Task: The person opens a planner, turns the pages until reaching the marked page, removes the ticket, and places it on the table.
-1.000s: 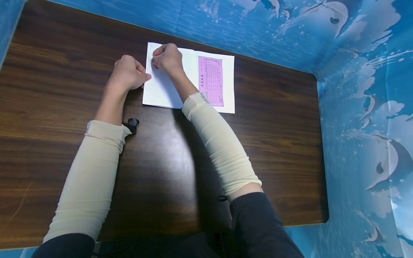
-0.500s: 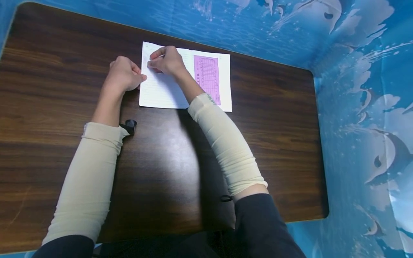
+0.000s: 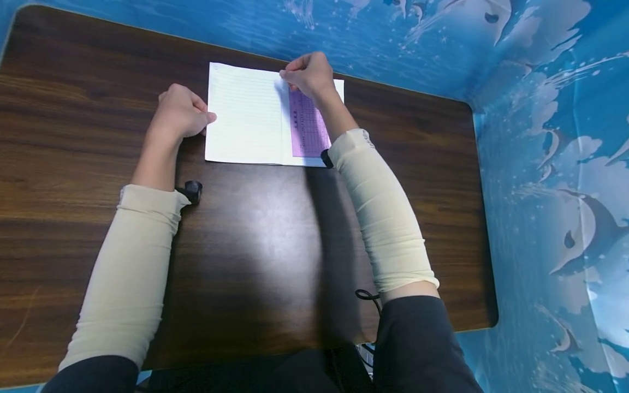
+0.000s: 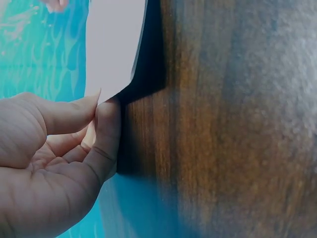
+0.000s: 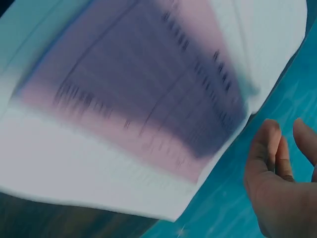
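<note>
An open notebook (image 3: 245, 120) with lined pages lies toward the far edge of the table in the head view. A pink printed slip with a grid (image 3: 308, 131) lies on its right page. My left hand (image 3: 178, 112) pinches the notebook's left edge between thumb and fingers; the left wrist view shows this hand (image 4: 64, 144) at a corner of the white pages (image 4: 114, 44). Near the top of the slip, by the fold, is my right hand (image 3: 312, 75), partly covering the slip. In the right wrist view this hand (image 5: 277, 173) has thumb and fingers apart, holding nothing.
The dark wooden table (image 3: 245, 218) extends around the notebook. A blue sheet with dolphins (image 3: 535, 180) hangs along the far and right sides. A black device (image 3: 191, 192) sits at the left sleeve's cuff, and a black cable (image 3: 368, 295) hangs by the right forearm.
My right hand has moved right from the left page to the top of the pink slip, uncovering the left page. The left hand keeps its pinch on the notebook's edge.
</note>
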Available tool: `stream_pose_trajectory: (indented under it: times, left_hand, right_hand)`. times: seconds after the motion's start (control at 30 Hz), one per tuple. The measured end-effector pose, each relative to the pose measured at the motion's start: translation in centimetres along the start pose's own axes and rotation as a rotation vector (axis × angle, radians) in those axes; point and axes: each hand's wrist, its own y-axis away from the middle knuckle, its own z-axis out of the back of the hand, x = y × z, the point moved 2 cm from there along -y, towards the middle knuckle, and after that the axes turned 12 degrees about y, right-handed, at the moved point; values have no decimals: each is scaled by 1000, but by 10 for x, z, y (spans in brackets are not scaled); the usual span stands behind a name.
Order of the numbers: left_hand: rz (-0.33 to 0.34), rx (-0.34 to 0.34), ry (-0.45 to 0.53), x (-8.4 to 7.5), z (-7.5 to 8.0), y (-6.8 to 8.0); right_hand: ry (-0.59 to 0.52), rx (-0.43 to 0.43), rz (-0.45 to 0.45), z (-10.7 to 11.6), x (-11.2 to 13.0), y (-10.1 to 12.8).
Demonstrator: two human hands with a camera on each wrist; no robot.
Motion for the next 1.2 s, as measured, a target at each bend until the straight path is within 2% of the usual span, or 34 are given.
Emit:
stream_pose_trajectory:
  times: [0.2, 0.4, 0.6, 0.7, 0.8, 1.0, 1.2]
  left_hand:
    - [2, 1, -2, 2, 4, 0]
    - [3, 4, 8, 2, 3, 1]
    - [9, -8, 2, 0, 1, 0]
    - [9, -9, 1, -1, 0, 1]
    - [10, -5, 3, -1, 0, 1]
    - [11, 4, 7, -1, -2, 1]
    - [10, 4, -2, -2, -3, 1]
  right_hand:
    - [105, -44, -49, 22, -15, -5]
    - [201, -78, -220, 37, -33, -11]
    - [234, -91, -374, 41, -46, -16]
    - [236, -77, -421, 41, -51, -18]
    - [236, -79, -422, 40, -58, -19]
    - [251, -122, -355, 40, -66, -20]
    - [360, -134, -309, 36, -58, -13]
